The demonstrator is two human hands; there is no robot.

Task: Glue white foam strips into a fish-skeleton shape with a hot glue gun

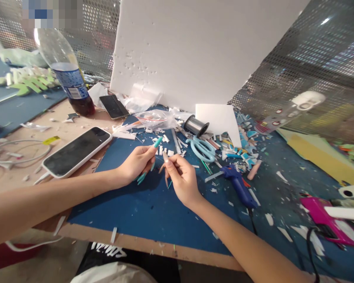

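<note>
Over the blue work mat (126, 216), my left hand (140, 163) is closed, thumb pressed to curled fingers, with long teal nails sticking out. Close by on its right is my right hand (183, 179), pinched with the thumb against the index finger; its long nails look greyish beige. The two hands are slightly apart. Whatever either one holds is too small or hidden to make out. Just beyond lie scissors with light blue handles (203, 148), a spool of thin grey wire (196, 125) and small white scraps (168, 152).
A blue glue gun (238, 188) lies right of my right hand. On the left are a white-cased phone (78, 152), a dark phone (114, 106) and a cola bottle (72, 84). A white foam board (188, 51) stands behind. A magenta device (327, 220) sits far right.
</note>
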